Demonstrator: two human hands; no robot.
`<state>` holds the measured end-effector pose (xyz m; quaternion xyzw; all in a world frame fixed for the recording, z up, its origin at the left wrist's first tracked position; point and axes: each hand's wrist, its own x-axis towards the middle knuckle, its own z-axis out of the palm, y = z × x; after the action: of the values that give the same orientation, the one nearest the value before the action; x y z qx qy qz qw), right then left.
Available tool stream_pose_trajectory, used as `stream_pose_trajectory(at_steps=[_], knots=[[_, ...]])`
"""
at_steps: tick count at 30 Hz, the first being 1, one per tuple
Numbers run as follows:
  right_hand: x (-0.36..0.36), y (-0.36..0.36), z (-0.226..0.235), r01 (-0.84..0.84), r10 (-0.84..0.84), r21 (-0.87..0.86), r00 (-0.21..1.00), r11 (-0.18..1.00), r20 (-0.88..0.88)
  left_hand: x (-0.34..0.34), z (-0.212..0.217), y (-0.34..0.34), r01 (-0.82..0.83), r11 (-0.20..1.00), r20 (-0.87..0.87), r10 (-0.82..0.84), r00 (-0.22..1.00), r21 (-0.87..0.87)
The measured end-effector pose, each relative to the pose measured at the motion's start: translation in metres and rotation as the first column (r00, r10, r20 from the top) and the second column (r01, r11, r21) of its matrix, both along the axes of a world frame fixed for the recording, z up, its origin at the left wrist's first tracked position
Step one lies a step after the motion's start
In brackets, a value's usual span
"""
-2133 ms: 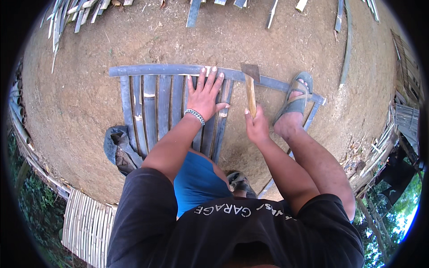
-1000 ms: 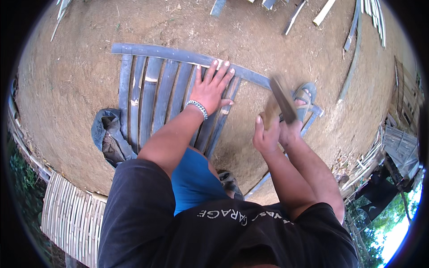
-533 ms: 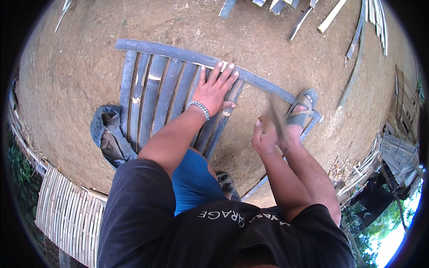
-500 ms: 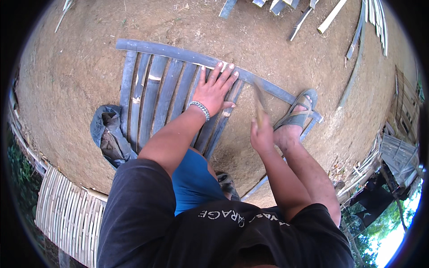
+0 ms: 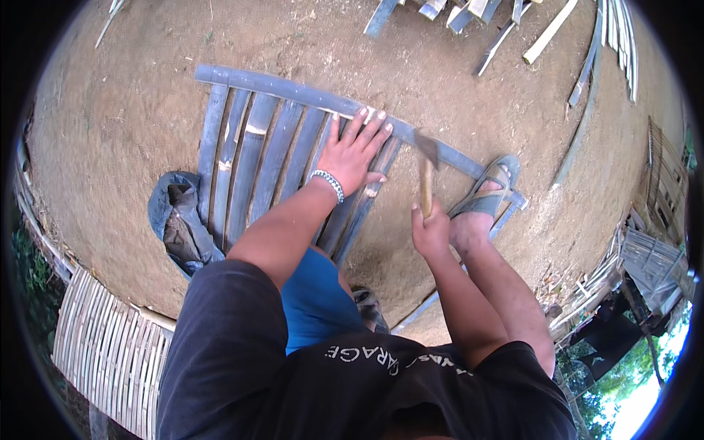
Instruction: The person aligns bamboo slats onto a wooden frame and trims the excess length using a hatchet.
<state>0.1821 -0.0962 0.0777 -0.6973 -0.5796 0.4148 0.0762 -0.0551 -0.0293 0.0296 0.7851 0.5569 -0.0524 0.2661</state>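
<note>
Bare dirt ground holds a bamboo slat panel (image 5: 293, 158) – most slats already laid side by side. Left hand (image 5: 356, 150) presses flat, fingers spread, on it; right hand (image 5: 431, 229) clamps a hammer (image 5: 425, 165) over the crossbar – fastening looks unfinished

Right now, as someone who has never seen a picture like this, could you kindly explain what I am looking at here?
This is a wide, rounded view from a camera worn on a person's head, looking down at their own arms. There is no machine, only two bare hands. The left hand, with a bracelet at the wrist, lies flat on a frame of grey bamboo slats on the dirt ground. The right hand grips a hammer by its wooden handle, head up near the frame's top rail. A sandalled foot rests on the frame's right end. A crumpled cloth lies to the left.
</note>
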Motion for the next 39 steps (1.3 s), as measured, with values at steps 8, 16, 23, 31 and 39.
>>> stream_pose_trajectory(at_steps=[8, 16, 23, 31, 39], knots=[[0.003, 0.004, 0.000, -0.023, 0.061, -0.224, 0.984, 0.974, 0.165, 0.002, 0.002, 0.002, 0.004, 1.000, 0.001, -0.004, 1.000, -0.027], [-0.009, 0.006, 0.010, 0.056, -0.039, 0.177, 0.994, 0.983, -0.101, 0.001, 0.002, 0.002, 0.003, 1.000, -0.002, -0.003, 1.000, -0.024], [-0.005, 0.012, 0.023, 0.162, -0.163, -0.101, 0.987, 0.982, -0.003, 0.000, 0.002, -0.001, 0.008, 0.999, -0.019, -0.009, 1.000, -0.036], [0.011, -0.004, -0.006, -0.045, 0.076, -0.244, 0.990, 0.969, 0.120, 0.000, 0.001, -0.003, 0.009, 1.000, 0.001, -0.009, 1.000, -0.007], [0.035, -0.071, -0.017, 0.145, -0.128, -0.106, 0.980, 0.984, 0.151, -0.003, 0.007, 0.000, -0.052, 0.998, 0.048, 0.054, 0.997, -0.047]])
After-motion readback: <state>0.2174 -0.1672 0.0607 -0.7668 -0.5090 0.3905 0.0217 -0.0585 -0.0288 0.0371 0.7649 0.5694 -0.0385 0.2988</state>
